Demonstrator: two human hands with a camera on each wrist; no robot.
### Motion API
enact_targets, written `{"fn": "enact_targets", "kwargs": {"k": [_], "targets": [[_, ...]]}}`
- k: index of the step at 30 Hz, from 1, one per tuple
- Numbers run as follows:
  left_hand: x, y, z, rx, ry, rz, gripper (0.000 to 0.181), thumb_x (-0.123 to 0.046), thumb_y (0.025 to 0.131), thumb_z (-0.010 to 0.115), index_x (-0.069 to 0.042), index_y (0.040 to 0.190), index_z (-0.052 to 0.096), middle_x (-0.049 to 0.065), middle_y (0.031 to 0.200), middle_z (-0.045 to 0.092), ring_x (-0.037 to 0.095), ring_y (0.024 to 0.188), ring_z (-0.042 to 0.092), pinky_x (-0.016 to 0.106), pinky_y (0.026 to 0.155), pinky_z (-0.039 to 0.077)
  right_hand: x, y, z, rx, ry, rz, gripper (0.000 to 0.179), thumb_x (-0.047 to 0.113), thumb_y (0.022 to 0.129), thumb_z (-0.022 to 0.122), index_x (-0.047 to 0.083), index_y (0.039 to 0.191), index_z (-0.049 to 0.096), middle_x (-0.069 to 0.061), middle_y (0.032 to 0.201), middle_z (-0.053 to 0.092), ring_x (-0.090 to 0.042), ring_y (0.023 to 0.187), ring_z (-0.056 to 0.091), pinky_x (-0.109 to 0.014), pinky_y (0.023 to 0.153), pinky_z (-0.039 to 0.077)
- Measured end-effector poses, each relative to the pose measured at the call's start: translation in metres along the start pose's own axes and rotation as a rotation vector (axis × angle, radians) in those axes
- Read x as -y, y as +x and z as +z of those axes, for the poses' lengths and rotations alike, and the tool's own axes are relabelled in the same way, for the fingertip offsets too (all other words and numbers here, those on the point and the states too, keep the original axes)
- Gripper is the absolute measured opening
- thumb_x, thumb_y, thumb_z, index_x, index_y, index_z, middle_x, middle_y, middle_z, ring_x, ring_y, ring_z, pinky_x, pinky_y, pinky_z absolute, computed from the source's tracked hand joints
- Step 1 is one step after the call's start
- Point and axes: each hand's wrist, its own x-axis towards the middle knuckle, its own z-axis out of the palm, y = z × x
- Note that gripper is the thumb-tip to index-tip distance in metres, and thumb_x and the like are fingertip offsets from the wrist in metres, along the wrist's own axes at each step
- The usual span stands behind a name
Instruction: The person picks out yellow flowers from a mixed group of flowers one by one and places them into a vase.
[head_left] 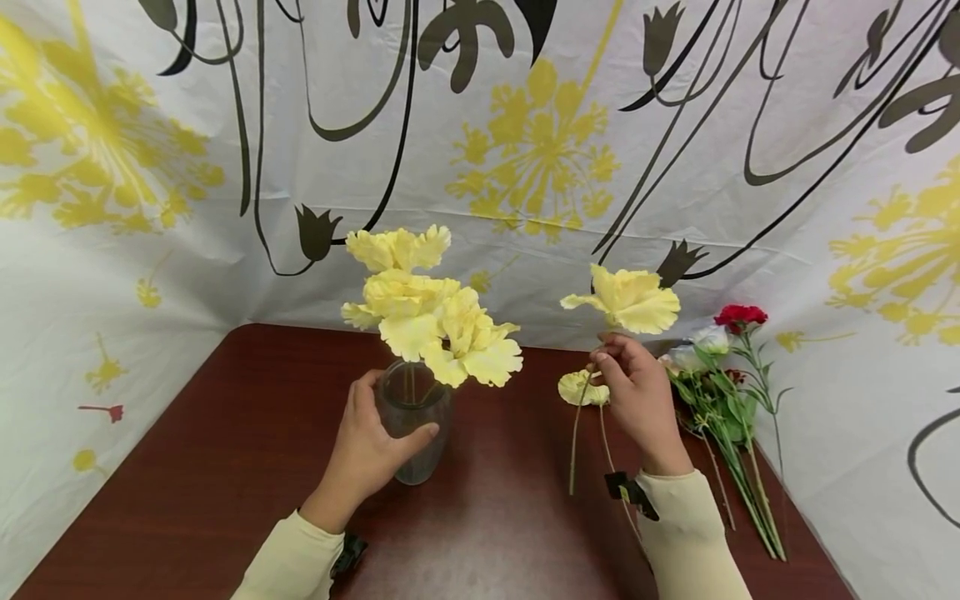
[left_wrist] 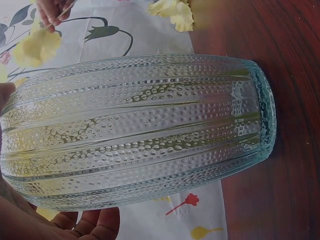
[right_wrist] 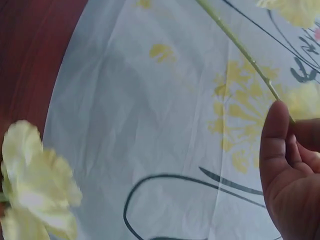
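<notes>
A clear ribbed glass vase stands on the table, its dotted texture plain in the left wrist view. My left hand grips the vase near its upper part, thumb across the front and fingers on the far side. Ruffled yellow flowers rise above the rim, with stems showing through the glass. To the right, my right hand pinches the stem of another yellow flower between thumb and fingertips, just under the bloom. That flower is upright, its stem hanging down past the hand.
One more yellow flower lies on the table beyond the right hand, its long stem running toward the front. At the right edge lie red flowers, white flowers and green stems. Patterned cloth surrounds the dark red table.
</notes>
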Motion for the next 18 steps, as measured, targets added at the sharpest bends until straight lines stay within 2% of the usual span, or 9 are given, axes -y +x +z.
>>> {"fn": "enact_targets", "kwargs": {"k": [6,12,16,18], "targets": [[0.001,0.0,0.001,0.001,0.004,0.001,0.103,-0.055,0.074,0.083,-0.007,0.146,0.026,0.014,0.136,0.039,0.033,0.12,0.047,0.056,0.093,0.044,0.008,-0.008,0.009,-0.13,0.261,-0.012,0.024,0.005,0.103,0.051,-0.002,0.126,0.055,-0.015,0.102,0.061,-0.02,0.09,0.064,-0.028,0.074,0.056],[0.0,0.0,0.001,0.003,0.006,0.006,0.103,-0.055,0.074,0.082,-0.008,0.146,0.026,0.014,0.136,0.039,0.033,0.12,0.047,0.057,0.093,0.044,0.017,-0.012,0.019,-0.283,0.575,-0.084,0.019,0.003,0.102,0.052,0.0,0.121,0.054,-0.016,0.101,0.059,-0.024,0.089,0.064,-0.029,0.075,0.056],[0.0,0.0,0.001,0.005,0.008,0.004,0.103,-0.055,0.074,0.082,-0.007,0.146,0.026,0.014,0.136,0.039,0.034,0.121,0.047,0.057,0.093,0.044,0.025,-0.015,0.03,-0.331,0.781,-0.148,0.022,0.003,0.101,0.055,-0.001,0.123,0.051,-0.016,0.103,0.056,-0.027,0.09,0.062,-0.031,0.076,0.056],[0.0,0.0,0.001,0.005,0.007,0.001,0.104,-0.056,0.074,0.082,-0.007,0.146,0.025,0.014,0.137,0.039,0.034,0.121,0.047,0.057,0.094,0.044,0.029,-0.017,0.035,-0.352,0.849,-0.186,0.023,0.002,0.1,0.055,-0.002,0.123,0.051,-0.016,0.103,0.056,-0.027,0.09,0.062,-0.031,0.076,0.056]]}}
